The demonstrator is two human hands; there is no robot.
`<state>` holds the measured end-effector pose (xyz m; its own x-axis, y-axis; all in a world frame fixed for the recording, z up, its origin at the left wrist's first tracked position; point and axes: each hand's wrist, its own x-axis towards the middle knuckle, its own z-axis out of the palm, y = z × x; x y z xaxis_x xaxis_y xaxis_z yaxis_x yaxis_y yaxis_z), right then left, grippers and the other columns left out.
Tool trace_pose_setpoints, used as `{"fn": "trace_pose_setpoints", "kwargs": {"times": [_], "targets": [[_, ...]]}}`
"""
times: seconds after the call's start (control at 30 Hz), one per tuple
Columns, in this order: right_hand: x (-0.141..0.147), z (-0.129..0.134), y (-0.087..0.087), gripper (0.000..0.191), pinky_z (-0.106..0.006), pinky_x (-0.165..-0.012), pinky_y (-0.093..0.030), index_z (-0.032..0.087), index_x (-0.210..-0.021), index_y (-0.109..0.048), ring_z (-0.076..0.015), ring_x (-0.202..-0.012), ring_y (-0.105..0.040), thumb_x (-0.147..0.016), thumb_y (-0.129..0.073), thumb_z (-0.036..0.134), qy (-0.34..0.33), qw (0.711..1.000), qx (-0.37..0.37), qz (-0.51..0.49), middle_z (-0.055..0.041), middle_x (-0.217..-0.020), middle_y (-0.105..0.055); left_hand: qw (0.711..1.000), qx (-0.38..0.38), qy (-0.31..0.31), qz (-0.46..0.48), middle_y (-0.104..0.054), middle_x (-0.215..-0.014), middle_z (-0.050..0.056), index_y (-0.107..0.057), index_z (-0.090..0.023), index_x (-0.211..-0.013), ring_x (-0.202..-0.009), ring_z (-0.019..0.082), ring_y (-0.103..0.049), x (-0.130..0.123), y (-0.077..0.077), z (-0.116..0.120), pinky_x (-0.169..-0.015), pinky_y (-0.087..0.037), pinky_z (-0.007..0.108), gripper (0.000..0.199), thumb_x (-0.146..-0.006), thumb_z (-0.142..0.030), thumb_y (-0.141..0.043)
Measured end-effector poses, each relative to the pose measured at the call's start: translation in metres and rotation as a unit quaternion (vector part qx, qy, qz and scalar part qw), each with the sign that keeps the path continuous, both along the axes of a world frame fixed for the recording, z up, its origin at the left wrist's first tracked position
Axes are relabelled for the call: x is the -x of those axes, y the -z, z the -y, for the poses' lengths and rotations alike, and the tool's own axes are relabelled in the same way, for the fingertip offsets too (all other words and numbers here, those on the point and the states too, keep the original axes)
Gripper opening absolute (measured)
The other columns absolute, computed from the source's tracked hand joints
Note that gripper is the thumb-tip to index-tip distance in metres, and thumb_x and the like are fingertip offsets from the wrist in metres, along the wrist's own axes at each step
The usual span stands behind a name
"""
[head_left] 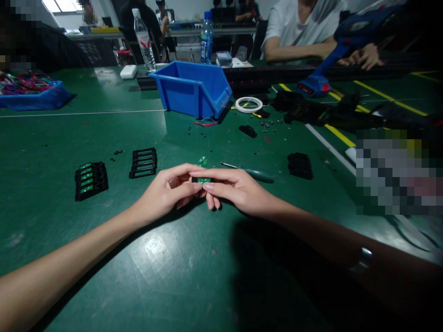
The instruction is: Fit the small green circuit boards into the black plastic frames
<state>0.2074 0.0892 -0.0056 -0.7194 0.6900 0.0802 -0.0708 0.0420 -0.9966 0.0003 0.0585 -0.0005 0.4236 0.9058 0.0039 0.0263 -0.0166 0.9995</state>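
Between my left hand (172,188) and my right hand (235,185) is a small green circuit board (204,180), pinched by the thumbs and index fingers of both. Fingers cover most of it, along with a dark part at its edge. More small green boards (202,161) lie just behind my fingers. A screwdriver (258,174) with a dark green handle rests on the table beside my right hand. To the left of my left hand lie a black slotted frame (143,163) and a black holder with several green boards (91,180).
An open blue bin (194,92) stands at the back middle, with a white tape ring (248,104) and scattered screws (268,124) to its right. Black parts (299,165) lie at right. A blue cordless drill (341,48) and a person in a white shirt (301,32) are beyond.
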Motion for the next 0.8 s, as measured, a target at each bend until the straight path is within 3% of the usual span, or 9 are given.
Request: {"fn": "trace_pose_setpoints", "kwargs": {"times": [0.37, 0.8], "targets": [[-0.0003, 0.0006, 0.0009, 0.036, -0.023, -0.056, -0.05, 0.013, -0.133, -0.065, -0.0109, -0.061, -0.064, -0.098, -0.057, 0.019, 0.006, 1.0, -0.017, -0.001, -0.0008, -0.073, -0.068, 1.0, -0.005, -0.001, 0.0, -0.064, -0.081, 0.002, -0.063, -0.016, -0.126, -0.056, 0.008, -0.05, 0.0009, -0.0004, 0.0009, -0.044, -0.037, 0.016, 0.036, -0.094, -0.032, -0.067], [-0.0018, 0.0018, -0.0022, 0.039, -0.024, -0.056, -0.049, 0.012, -0.135, -0.064, -0.0116, -0.06, -0.061, -0.098, -0.058, 0.021, -0.002, 1.0, -0.014, 0.02, -0.0006, -0.068, -0.067, 0.999, -0.006, 0.044, -0.019, -0.064, -0.078, 0.001, -0.06, -0.017, -0.133, -0.055, 0.008, -0.053, 0.004, -0.0015, -0.0003, -0.046, -0.041, 0.016, 0.04, -0.096, -0.032, -0.064]]}}
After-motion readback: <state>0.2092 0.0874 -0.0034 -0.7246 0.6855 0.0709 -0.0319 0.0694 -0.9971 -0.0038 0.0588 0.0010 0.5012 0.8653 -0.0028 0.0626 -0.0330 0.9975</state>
